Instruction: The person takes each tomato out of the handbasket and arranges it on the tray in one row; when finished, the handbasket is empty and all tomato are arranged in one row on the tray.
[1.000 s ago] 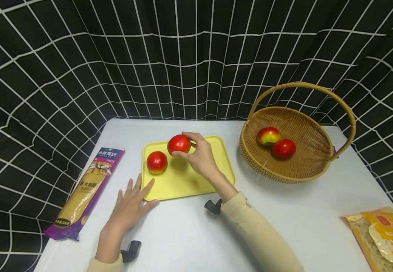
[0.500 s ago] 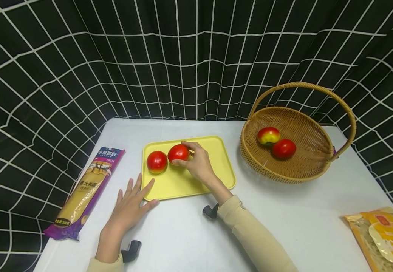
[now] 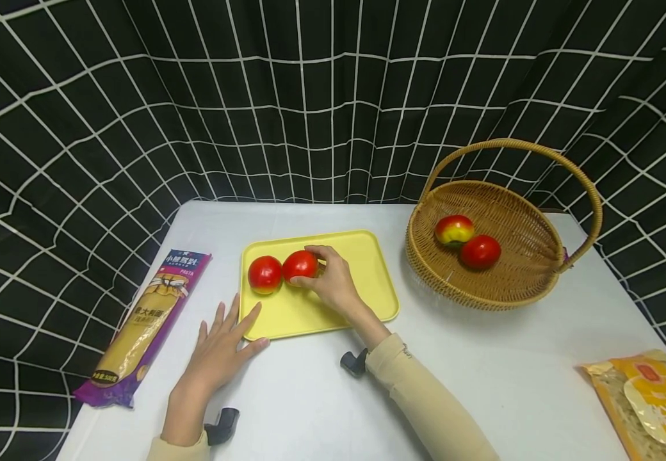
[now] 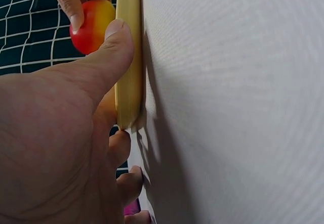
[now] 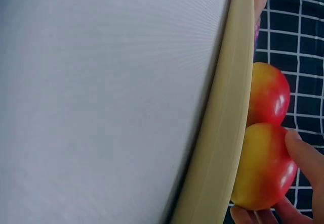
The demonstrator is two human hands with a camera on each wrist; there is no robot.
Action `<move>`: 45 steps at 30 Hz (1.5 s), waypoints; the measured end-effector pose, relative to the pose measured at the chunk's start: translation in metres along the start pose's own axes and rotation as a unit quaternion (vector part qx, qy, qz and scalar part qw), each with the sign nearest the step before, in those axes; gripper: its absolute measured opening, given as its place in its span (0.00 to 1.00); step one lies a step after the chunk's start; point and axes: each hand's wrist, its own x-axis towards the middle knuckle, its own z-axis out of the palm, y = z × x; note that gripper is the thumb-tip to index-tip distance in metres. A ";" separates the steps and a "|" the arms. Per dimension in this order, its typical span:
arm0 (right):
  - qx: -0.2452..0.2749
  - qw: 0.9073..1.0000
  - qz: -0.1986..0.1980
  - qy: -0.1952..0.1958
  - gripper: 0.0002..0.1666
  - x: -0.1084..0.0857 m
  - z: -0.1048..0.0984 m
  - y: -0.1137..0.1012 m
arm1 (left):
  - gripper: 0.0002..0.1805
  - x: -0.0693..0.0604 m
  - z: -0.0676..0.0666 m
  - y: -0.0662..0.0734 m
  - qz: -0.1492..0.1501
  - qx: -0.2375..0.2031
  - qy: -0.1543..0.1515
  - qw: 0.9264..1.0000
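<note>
In the head view, my right hand (image 3: 333,280) grips a smooth red-and-yellow fruit (image 3: 298,266), rounded like a mango, between thumb and fingers. The fruit sits low over the yellow tray (image 3: 362,307), beside a second similar fruit (image 3: 265,274) on its left. In the right wrist view the held fruit (image 5: 260,171) appears to touch the other fruit (image 5: 268,92). My left hand (image 3: 218,352) lies with fingers spread at the tray's near left corner. The left wrist view shows its thumb (image 4: 114,47) resting on the tray's rim (image 4: 130,82).
A wicker basket (image 3: 517,282) with a tall handle stands at the right, holding two red-and-yellow fruits (image 3: 467,242). A pasta packet (image 3: 151,320) lies at the left. An orange-and-clear food bag (image 3: 650,403) lies at the near right. A black gridded curtain (image 3: 333,96) encloses the table.
My right hand has lowered the fruit toward the tray, close to the other fruit, and then shifted slightly. My left hand has stayed in place.
</note>
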 end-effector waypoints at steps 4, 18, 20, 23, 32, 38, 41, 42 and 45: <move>0.012 1.000 0.005 -0.004 0.42 0.000 0.001 0.001 | 0.43 0.000 0.000 0.000 0.002 0.000 -0.001 1.000; 0.034 0.999 0.017 -0.016 0.41 0.002 0.001 0.008 | 0.44 -0.001 0.000 0.000 0.004 -0.001 -0.002 1.000; 0.037 0.999 0.017 -0.018 0.41 0.002 0.001 0.008 | 0.43 -0.001 0.000 0.000 0.004 -0.002 -0.001 1.000; 0.039 0.999 0.019 -0.021 0.41 0.002 0.001 0.008 | 0.43 -0.002 0.000 0.001 0.005 -0.004 -0.001 1.000; 0.009 1.000 0.015 -0.017 0.43 0.000 0.001 0.005 | 0.44 -0.001 0.001 0.000 0.002 -0.006 -0.003 1.000; 0.007 1.000 0.019 -0.020 0.44 -0.001 -0.003 0.002 | 0.43 -0.001 0.000 0.000 0.001 -0.005 -0.004 1.000; 0.010 1.000 0.017 -0.019 0.45 -0.001 -0.008 -0.001 | 0.43 -0.001 0.000 0.000 0.002 -0.002 -0.005 1.000; 0.010 1.000 0.014 -0.019 0.45 0.000 -0.010 -0.002 | 0.43 -0.001 0.000 0.000 0.001 -0.002 -0.005 1.000; 0.015 1.000 0.001 -0.016 0.45 0.002 -0.018 -0.006 | 0.43 -0.001 -0.001 0.000 0.000 0.000 -0.008 1.000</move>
